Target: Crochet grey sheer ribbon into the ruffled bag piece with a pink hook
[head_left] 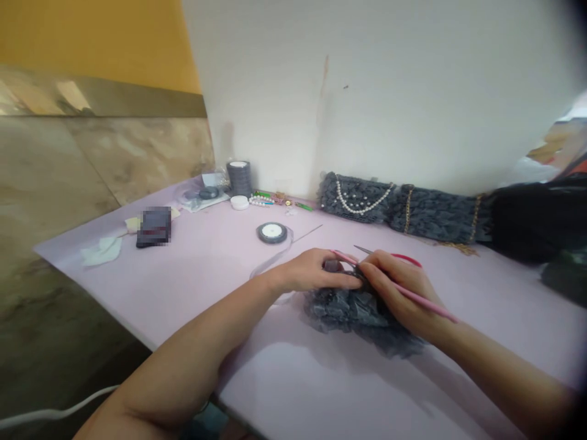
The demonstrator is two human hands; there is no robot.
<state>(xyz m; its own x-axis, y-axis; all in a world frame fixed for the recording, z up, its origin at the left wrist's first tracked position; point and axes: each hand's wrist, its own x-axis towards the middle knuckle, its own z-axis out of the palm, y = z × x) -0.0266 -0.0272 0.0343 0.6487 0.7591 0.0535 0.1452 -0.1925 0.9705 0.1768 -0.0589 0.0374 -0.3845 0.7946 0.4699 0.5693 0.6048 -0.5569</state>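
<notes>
Left hand [316, 269] pinches ruffled grey fabric [343, 311], right hand [403, 287] grips a slim pink rod [428, 303], a disc-shaped spool [272, 231] lying farther left.

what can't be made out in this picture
In the head view:
Grey ruffled piece: partly covered by left hand and right hand.
Red-handled scissors: middle hidden behind right hand.
Dark item at left: pixelated.
Black bundle: blurred, cut off by right edge.

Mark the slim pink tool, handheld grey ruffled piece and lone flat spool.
Slim pink tool [424, 302]: head view, handle.
Handheld grey ruffled piece [342, 310]: head view, near ruffles.
Lone flat spool [272, 231]: head view, white centre.
</notes>
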